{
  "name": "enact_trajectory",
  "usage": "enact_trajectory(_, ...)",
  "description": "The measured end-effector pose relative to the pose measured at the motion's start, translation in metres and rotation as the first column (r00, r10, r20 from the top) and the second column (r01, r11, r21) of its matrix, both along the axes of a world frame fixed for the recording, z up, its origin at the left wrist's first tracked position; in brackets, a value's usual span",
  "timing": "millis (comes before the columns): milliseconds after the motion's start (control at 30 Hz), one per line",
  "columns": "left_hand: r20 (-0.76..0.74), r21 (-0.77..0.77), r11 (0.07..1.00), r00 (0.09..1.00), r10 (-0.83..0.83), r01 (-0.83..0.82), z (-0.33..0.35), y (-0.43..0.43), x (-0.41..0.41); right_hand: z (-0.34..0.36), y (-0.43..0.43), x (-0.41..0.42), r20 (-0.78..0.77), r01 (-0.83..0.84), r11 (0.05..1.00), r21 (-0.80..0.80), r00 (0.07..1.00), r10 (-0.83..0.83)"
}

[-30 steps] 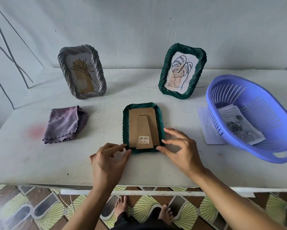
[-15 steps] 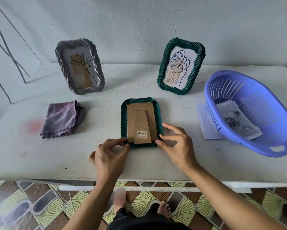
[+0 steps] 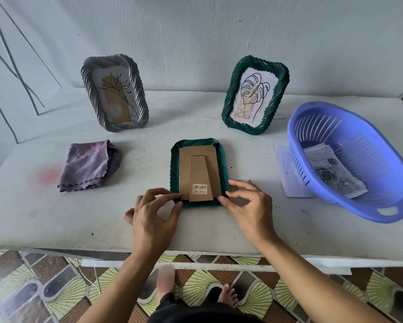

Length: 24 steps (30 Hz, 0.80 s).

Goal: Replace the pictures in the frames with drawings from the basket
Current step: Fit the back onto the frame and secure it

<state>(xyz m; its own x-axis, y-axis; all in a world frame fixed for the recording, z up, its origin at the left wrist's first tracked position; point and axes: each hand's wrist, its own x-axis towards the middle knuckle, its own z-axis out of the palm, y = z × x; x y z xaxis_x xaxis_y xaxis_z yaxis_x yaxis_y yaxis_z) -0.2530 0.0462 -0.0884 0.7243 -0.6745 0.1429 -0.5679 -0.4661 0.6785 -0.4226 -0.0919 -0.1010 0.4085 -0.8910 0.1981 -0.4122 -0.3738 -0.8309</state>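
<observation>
A dark green woven frame [image 3: 222, 159] lies face down in the middle of the white table [image 3: 56, 217], its brown cardboard back and folded stand showing. My left hand [image 3: 154, 220] pinches its lower-left corner, index finger on the backing's edge and thumb at the rim. At the lower-right corner my right hand [image 3: 249, 206] holds the rim between thumb and index finger. A blue plastic basket [image 3: 370, 141] at the right holds drawings of roses [image 3: 333, 173]. Further back stand a grey frame [image 3: 86, 85] with a flower picture and a second green frame [image 3: 230, 96] with a leaf picture.
A folded purple cloth [image 3: 88, 166] lies at the left. A white sheet of paper [image 3: 284, 173] sticks out from under the basket's left side. A wall closes off the table's far side. The near edge runs just below my wrists, with patterned floor beneath.
Both hands have closed in slightly on the face-down frame's lower corners. My left index finger now rests on the backing's corner. The frame itself has stayed in place.
</observation>
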Motion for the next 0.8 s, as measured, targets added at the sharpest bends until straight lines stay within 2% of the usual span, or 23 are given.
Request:
enact_trajectory(400,0.003,0.005,0.999,0.999,0.039,-0.04,-0.004,-0.001,-0.003,-0.007,0.005,0.01,0.046,0.077,0.996,0.041,0.996,-0.079)
enact_trajectory(800,-0.014,-0.014,0.998,0.998,0.054,-0.054,-0.004,-0.002,-0.003,0.002,0.0,0.021,0.058,0.105,0.979,0.173,0.992,-0.116)
